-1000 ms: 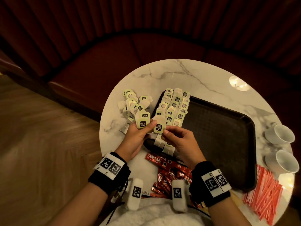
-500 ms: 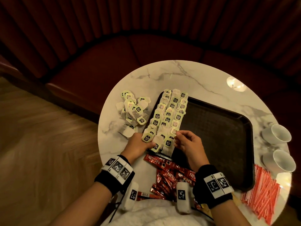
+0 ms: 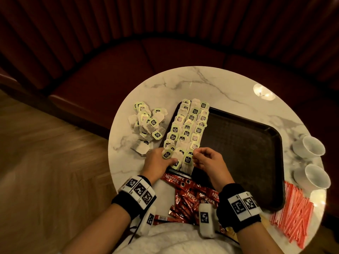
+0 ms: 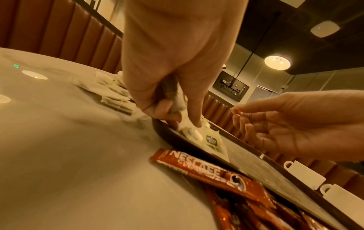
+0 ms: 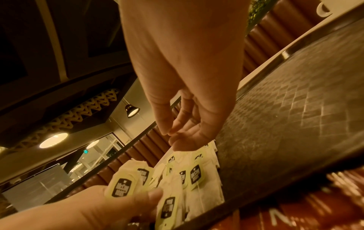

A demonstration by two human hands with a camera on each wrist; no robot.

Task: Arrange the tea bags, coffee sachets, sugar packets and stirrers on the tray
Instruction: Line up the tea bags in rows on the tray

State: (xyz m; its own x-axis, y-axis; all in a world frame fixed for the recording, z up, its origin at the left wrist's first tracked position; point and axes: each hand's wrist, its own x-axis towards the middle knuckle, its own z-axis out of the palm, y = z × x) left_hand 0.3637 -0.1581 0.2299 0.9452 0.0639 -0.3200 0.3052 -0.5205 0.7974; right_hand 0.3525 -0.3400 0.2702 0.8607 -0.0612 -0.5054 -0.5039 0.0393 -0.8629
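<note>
Left hand [image 3: 158, 160] pinches a tea bag [image 3: 167, 154] at the tray [image 3: 244, 143] edge; right hand [image 3: 207, 160], loosely curled, holds nothing. Careless placement could disturb the overlapped rows [image 3: 189, 129].

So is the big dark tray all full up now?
No. The tray holds rows of tea bags only along its left side; the rest is bare. The coffee sachets and stirrers lie on the table.

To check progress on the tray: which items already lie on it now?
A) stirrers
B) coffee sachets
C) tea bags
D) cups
C: the tea bags lie in rows along the left end of the tray; sachets, stirrers and cups are on the table beside it.
</note>
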